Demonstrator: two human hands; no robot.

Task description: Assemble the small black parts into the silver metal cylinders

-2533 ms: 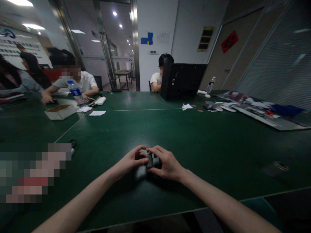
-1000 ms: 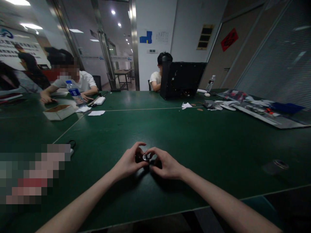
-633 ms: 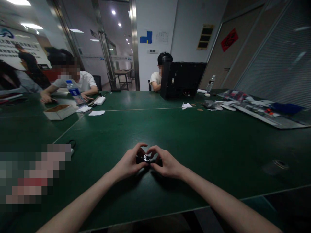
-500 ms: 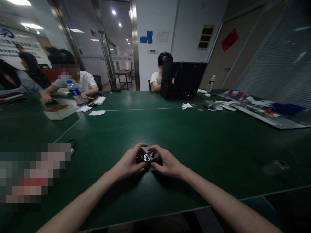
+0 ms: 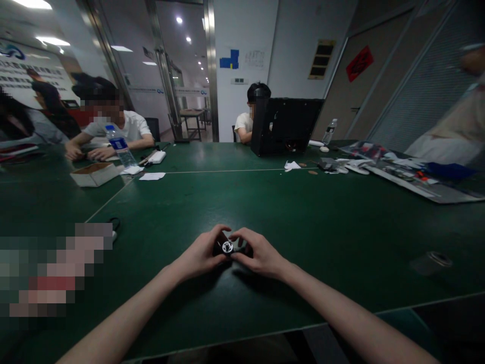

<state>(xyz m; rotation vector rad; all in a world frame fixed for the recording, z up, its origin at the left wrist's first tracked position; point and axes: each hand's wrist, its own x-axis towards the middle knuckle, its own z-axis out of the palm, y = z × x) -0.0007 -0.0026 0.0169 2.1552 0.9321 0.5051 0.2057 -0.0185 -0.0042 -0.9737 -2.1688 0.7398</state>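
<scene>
Between my two hands is a small dark part with a round silver slotted face [image 5: 227, 246], turned up toward me just over the green table [image 5: 242, 202]. My left hand [image 5: 210, 250] grips its left side, thumb in front and fingers curled behind. From the right, my right hand [image 5: 257, 250] closes on it with the thumb tip at its lower edge and fingers arched over. A black portion of the part runs under the right fingers. Its exact kind is too small to tell, and the fingers hide much of its body.
A grey cylinder [image 5: 432, 263] lies to the right. Further off are an open white box [image 5: 94, 174], a water bottle [image 5: 120, 145], a black monitor-like case [image 5: 288, 124] and a cluttered board [image 5: 409, 177]. People sit across the table; another person [image 5: 450, 121] stands at the right.
The silver face has turned slightly and shifted a little left between my fingers. A blurred person has come into view at the far right.
</scene>
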